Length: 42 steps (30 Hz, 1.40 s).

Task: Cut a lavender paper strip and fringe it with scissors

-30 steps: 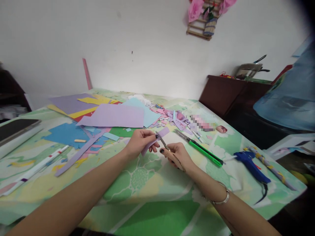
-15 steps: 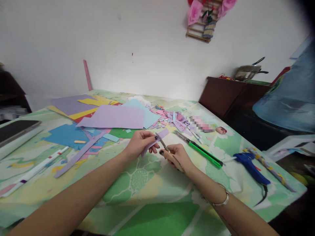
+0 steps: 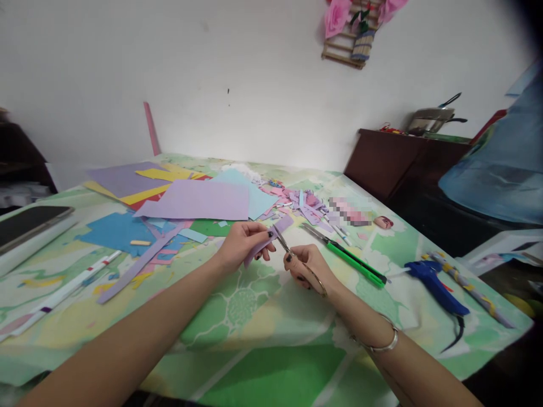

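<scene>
Scissors (image 3: 283,239) shift slightly right; my right fingers (image 3: 297,268) grasp them, left fingers (image 3: 259,238) pinch purple strip (image 3: 283,224). Snipping seems underway; any next cut wants strip steady.

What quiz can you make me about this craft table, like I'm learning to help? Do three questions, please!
1. Seen from the person's side, where does the blue plastic glue gun lie compared with the long green plastic cutter?
A) To its left
B) To its right
C) On top of it

2. True or false: the right hand holds the slim metal scissors.

3. Fill in the colour: the left hand holds a narrow paper strip that is light ____.

Key: 1 B; 2 true; 3 purple.
</scene>
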### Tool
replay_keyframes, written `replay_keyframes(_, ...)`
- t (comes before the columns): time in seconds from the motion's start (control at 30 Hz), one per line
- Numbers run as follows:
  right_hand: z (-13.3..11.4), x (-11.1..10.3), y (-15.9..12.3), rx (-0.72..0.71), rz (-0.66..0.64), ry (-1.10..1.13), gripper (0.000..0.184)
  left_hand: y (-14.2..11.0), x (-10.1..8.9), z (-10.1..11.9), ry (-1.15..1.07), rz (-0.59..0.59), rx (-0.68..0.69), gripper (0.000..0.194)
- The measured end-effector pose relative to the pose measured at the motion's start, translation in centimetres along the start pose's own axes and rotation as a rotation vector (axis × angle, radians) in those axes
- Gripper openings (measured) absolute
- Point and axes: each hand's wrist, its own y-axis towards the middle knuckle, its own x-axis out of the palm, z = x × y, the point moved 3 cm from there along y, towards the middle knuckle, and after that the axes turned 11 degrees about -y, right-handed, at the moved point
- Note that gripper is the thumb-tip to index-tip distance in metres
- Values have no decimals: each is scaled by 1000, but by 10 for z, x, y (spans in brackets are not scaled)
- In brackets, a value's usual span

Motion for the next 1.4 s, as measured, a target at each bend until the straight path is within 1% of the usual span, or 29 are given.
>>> replay_keyframes(0.13,-2,0,-2,-16,4,-55,44,-2,1,2,18,4,0,18)
replay_keyframes(0.27,-4,-1,-2,4,25,-93,43,-2,1,4,31,5,-6,18)
replay_keyframes(0.6,-9,-1,-1,4,47,-115,37,-2,1,4,34,-12,-5,18)
replay_keyframes(1.1,-10,-2,-1,-8,102,-267,42,-4,2,6,41,4,-11,17)
replay_keyframes(1.27,-8,-2,-1,-2,102,-255,43,-4,3,6,34,-5,-3,18)
replay_keyframes(1.4,-7,-1,0,4,112,-256,46,-3,2,3,14,-4,-23,18)
